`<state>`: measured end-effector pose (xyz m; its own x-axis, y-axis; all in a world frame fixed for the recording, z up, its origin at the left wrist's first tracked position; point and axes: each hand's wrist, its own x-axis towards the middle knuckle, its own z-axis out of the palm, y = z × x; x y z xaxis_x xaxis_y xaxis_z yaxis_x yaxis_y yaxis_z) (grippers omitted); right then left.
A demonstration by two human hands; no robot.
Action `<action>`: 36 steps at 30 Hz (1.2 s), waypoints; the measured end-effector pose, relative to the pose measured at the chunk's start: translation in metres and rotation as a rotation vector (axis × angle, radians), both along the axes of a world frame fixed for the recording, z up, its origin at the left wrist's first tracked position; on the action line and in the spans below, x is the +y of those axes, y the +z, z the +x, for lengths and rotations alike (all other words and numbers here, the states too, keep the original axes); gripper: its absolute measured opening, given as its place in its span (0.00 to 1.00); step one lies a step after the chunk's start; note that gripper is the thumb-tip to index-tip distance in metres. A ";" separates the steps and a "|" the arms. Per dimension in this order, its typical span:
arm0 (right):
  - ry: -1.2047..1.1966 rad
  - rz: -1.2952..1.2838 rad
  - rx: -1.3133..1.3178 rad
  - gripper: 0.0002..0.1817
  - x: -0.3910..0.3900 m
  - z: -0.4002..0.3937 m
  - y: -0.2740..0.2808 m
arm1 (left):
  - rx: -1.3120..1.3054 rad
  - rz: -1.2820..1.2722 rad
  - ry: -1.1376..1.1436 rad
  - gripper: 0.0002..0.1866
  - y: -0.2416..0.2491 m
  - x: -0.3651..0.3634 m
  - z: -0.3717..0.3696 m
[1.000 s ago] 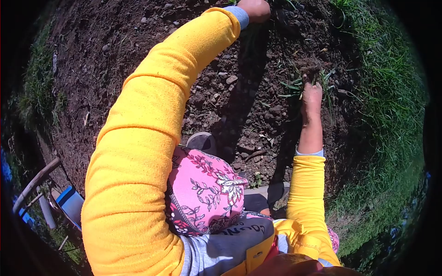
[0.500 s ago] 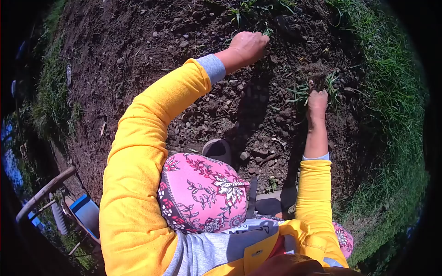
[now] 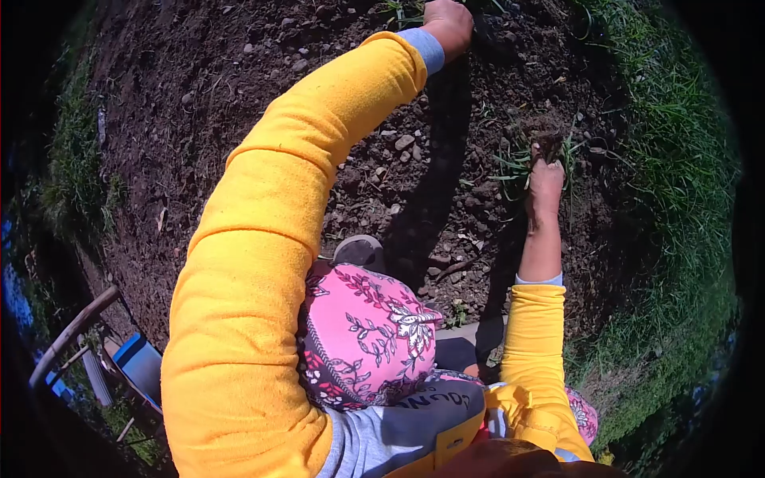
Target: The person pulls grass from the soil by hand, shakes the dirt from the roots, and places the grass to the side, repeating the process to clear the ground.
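My right hand is closed round a clump of grass with long green blades sticking out on both sides. Dark soil and roots show at the clump's far end, just above the fist. Stretched far forward to the top edge of the view, my left hand has its fingers curled in beside a green tuft growing in the dirt. What those fingers grip, if anything, is hidden.
Dark, stony soil spreads in front of me. Thick grass borders it on the right. A shoe stands by my pink flowered knee. At lower left are a curved wooden handle and a blue container.
My left hand has moved forward and slightly right, up to the green tuft. The right hand keeps its hold on the clump, nearly still. The view has shifted slightly.
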<state>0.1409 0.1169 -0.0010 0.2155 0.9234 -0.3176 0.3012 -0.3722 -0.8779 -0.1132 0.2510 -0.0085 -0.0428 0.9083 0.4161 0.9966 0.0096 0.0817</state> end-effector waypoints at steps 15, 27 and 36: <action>-0.035 -0.002 -0.029 0.09 0.002 0.008 -0.019 | -0.197 -0.631 -0.111 0.16 0.005 -0.005 -0.033; 0.347 0.305 -0.875 0.08 0.009 0.011 -0.042 | -0.392 -0.550 -0.107 0.16 0.004 -0.014 -0.030; 0.495 0.407 -0.949 0.05 0.002 0.030 -0.077 | -0.223 -0.414 -0.209 0.07 0.033 -0.129 -0.025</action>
<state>0.1709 0.1185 -0.0776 -0.2071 0.9708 0.1207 0.9411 0.2314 -0.2467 -0.1385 0.1219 0.0243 0.1102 0.9937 0.0209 0.9394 -0.1110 0.3244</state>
